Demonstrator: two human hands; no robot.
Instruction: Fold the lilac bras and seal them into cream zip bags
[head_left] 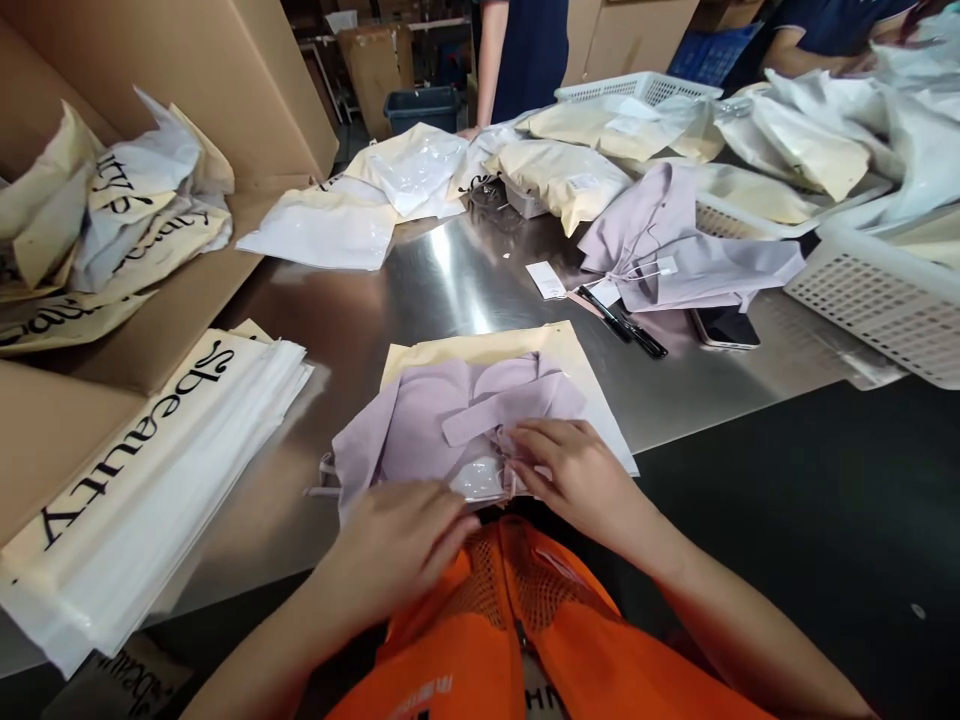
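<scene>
A lilac bra with smooth moulded cups lies partly folded in front of me on a cream and white plastic mailing bag. My right hand is at the bra's right side, its thumb and fingers pinching fabric near the strap end. At the lower left edge of the bra is my left hand, slightly blurred. Its fingers bend downward, and whether they grip the fabric is hidden. Clear shiny plastic shows between the two hands.
To the left are a stack of printed mailing bags and a cardboard box with filled bags. Farther off lie another lilac garment with tags, black pens, a phone and a white basket. A person stands across the table.
</scene>
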